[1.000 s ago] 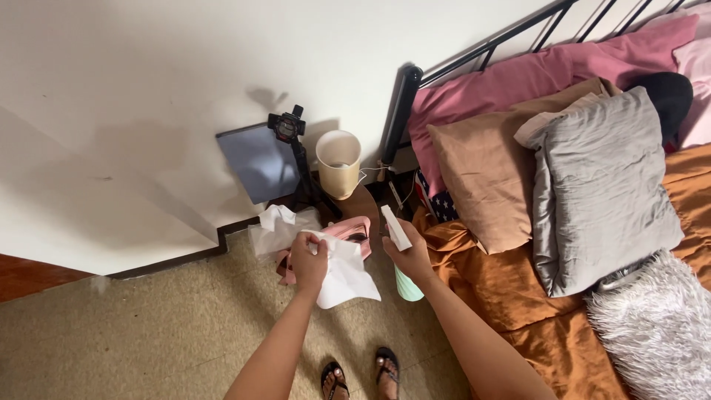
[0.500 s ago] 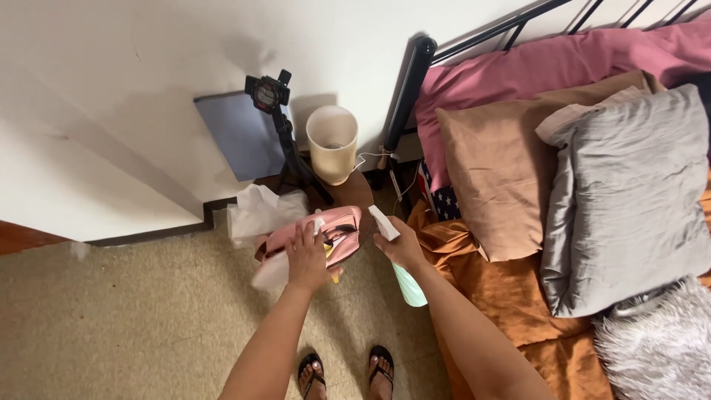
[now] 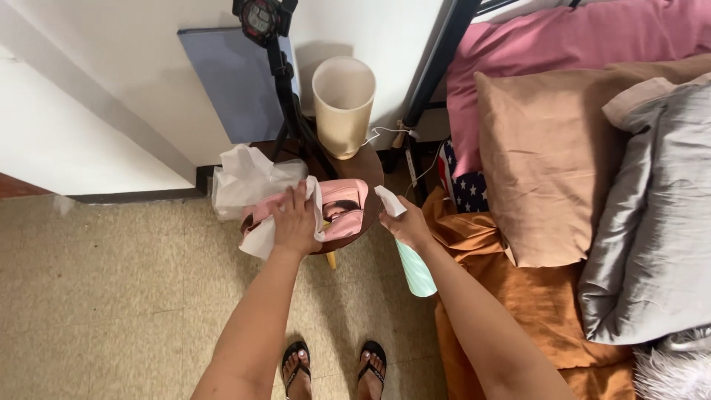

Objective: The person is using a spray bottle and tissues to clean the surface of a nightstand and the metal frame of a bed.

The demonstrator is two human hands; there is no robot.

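Left hand (image 3: 295, 222) pressed a white cloth (image 3: 255, 238) flat onto the pink pouch (image 3: 344, 211) on the small round worktop (image 3: 368, 172). Right hand (image 3: 404, 224) kept its grip closed around the spray bottle (image 3: 411, 263). Judged wiping step; next calls for firm strokes across the pouch.

Tripod camera (image 3: 261, 15) cut off above

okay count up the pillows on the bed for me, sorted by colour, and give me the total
Pink pillow: 1
Tan pillow: 1
Grey pillow: 1
Total: 3
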